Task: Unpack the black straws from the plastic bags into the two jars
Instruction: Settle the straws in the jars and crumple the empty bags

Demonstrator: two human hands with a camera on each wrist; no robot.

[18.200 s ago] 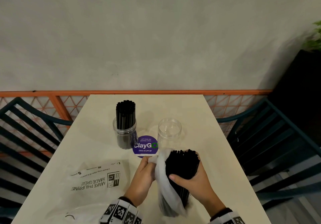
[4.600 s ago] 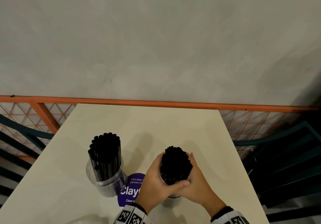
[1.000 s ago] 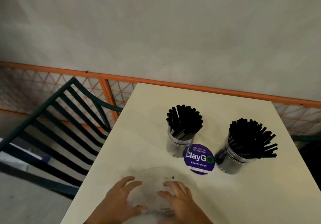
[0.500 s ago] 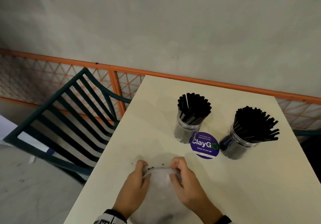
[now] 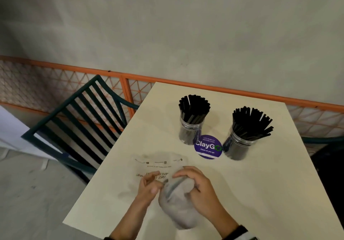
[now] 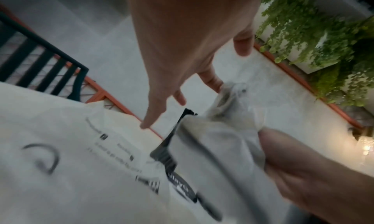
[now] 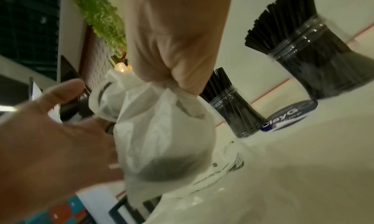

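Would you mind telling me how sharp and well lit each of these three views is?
Head view: dim, even light, soft shadows beside the jars, hands slightly smeared. Left wrist view: bag and printing blurred, a lamp glowing at the right edge. Right wrist view: left hand large and blurred, straws streaked.

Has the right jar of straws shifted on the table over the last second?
No. The right jar still stands at the right edge of the purple ClayGo sticker, as before.

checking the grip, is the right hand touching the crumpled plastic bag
Touching. In the right wrist view the right hand pinches the gathered top of the crumpled plastic bag, with no gap between them; the head view shows its fingers curled over the bag.
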